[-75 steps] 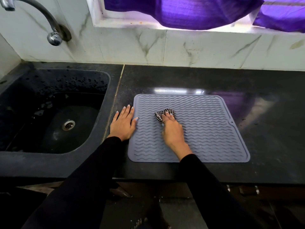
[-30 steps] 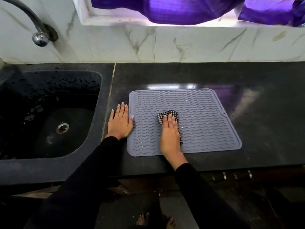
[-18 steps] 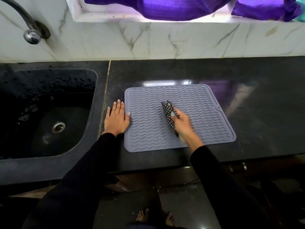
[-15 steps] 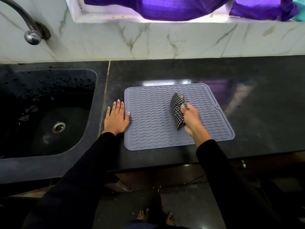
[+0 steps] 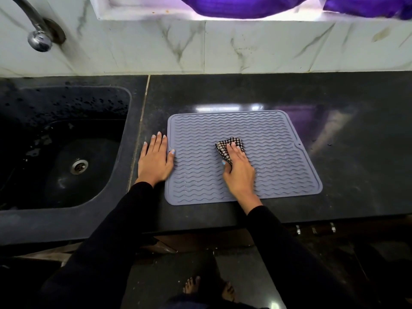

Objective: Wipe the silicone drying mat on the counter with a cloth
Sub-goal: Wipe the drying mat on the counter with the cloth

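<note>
The right hand (image 5: 238, 169) lies palm-down near the middle of the silicone drying mat (image 5: 278, 157), its fingers stretched flat over a checked cloth (image 5: 225, 148) and its thumb tucked against the cloth's left edge, so it presses the cloth to the mat's ribs rather than clenching it. Its wrist angles back toward the mat's front edge, the black sleeve crossing the counter (image 5: 334, 97) lip. The left hand (image 5: 155, 162) lies flat with straight fingers just left of the mat, its palm on the counter and its thumb tip resting on the mat's left rim; it holds nothing.

There is one mat, one cloth, and two hands. The mat lies flat on the dark counter, and one black sink (image 5: 66, 152) sits to the left of the mat with one tap (image 5: 38, 34) above it. Purple fabric (image 5: 245, 6) hangs beyond the mat's far side, above the marble wall.

Half a second ago the right hand gripped the cloth bunched and upright, right of the mat's centre; now the cloth is flattened under the fingers. The left hand keeps its place at the mat's left rim.
</note>
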Action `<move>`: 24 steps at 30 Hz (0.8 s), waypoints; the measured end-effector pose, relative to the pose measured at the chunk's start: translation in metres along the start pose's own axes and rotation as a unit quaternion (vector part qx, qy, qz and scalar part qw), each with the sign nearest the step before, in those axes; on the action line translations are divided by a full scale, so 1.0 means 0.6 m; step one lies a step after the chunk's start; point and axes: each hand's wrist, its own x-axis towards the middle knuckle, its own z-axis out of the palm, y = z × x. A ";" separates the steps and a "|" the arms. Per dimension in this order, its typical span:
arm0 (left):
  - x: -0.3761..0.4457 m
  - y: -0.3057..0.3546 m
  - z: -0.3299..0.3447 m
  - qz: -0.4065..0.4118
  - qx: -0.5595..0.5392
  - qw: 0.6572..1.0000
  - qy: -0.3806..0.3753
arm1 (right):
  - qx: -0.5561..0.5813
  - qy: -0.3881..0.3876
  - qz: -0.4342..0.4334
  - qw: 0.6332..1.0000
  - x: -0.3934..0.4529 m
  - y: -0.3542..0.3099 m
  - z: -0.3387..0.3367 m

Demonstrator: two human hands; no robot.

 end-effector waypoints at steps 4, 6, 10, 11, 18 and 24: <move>-0.002 0.000 -0.001 0.000 -0.007 1.000 0.003 | 0.069 0.010 0.013 0.997 0.003 0.004 -0.011; -0.002 -0.001 -0.005 0.001 -0.015 1.000 -0.003 | 0.200 -0.012 0.064 0.978 0.017 0.015 -0.027; -0.002 -0.002 -0.010 0.003 -0.030 0.999 -0.020 | 0.470 0.000 0.210 0.857 0.055 0.049 -0.083; -0.002 -0.002 -0.010 0.002 -0.026 0.999 -0.022 | 0.433 0.037 0.219 0.874 0.057 0.052 -0.095; 0.000 0.001 0.000 -0.006 0.006 1.000 -0.009 | 0.030 0.033 0.019 0.999 0.005 0.043 -0.038; 0.002 0.003 0.001 -0.007 0.005 1.000 0.002 | -0.080 0.022 -0.023 0.996 0.016 0.054 -0.013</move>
